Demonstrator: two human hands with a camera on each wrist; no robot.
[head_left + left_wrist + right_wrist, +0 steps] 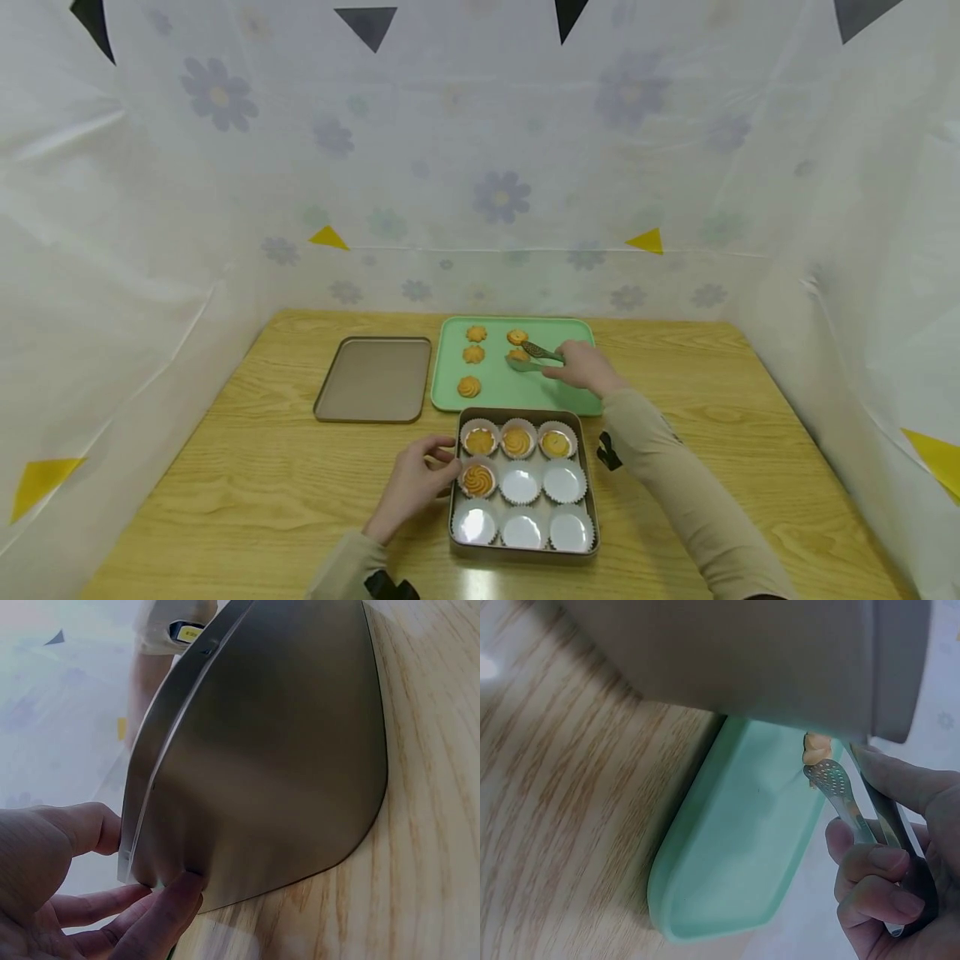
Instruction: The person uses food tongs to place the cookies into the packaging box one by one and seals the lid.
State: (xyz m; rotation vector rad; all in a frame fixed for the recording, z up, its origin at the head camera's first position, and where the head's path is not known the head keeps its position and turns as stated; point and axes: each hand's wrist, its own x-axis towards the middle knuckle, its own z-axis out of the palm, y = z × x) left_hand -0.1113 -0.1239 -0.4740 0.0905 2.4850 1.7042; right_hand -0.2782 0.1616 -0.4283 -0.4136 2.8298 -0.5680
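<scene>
My right hand (588, 367) grips metal tongs (846, 796). Their perforated tips flank a golden cookie (817, 750) on the green tray (540, 395). Another cookie (517, 337) lies just behind it, and three more form a column at the tray's left. Nearer to me stands a deep metal baking tin (270, 750) lined with rows of white paper cups (521, 483). Cookies fill the back row of cups, and a swirled cookie (477, 480) sits in the middle row's left cup. My left hand (416, 479) holds the tin's left side, thumb at the rim, fingers against the outer wall.
A flat brown baking sheet (375, 379) lies left of the green tray. All of this stands on a wooden table (262, 500). Pale flowered sheeting (480, 167) with yellow and dark triangles encloses the table's back and sides.
</scene>
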